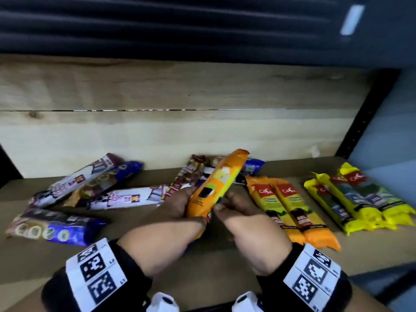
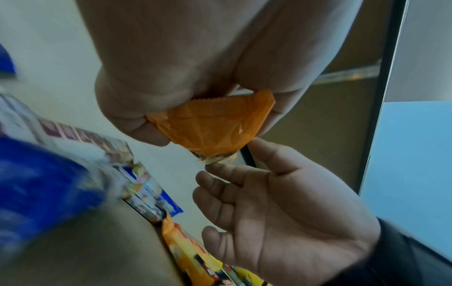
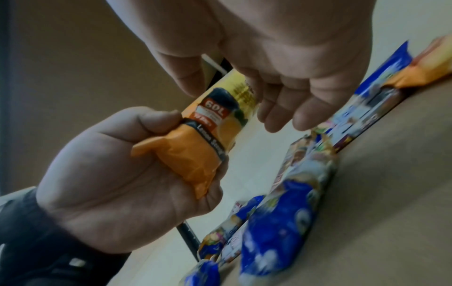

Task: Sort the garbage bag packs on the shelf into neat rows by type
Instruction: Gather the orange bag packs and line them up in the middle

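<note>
Presently the left hand (image 1: 177, 208) is curled round the lower end of an orange pack (image 1: 216, 183), held tilted above the shelf (image 1: 225, 266); the right hand (image 1: 245, 219) has thumb and fingertips against the pack's right edge, fingers loosely bent, and a firm hold cannot be confirmed. The shelf is a brown board with a pale wooden back panel (image 1: 157, 91) and a black perforated upright (image 1: 364, 118) at its right; a blue wall (image 1: 387, 143) lies beyond. Two orange packs (image 1: 292, 206) lie side by side right of the hands; yellow packs (image 1: 358, 197) are grouped further right; blue packs (image 1: 56, 228) and purple-and-white packs (image 1: 74, 181) lie scattered at left.
</note>
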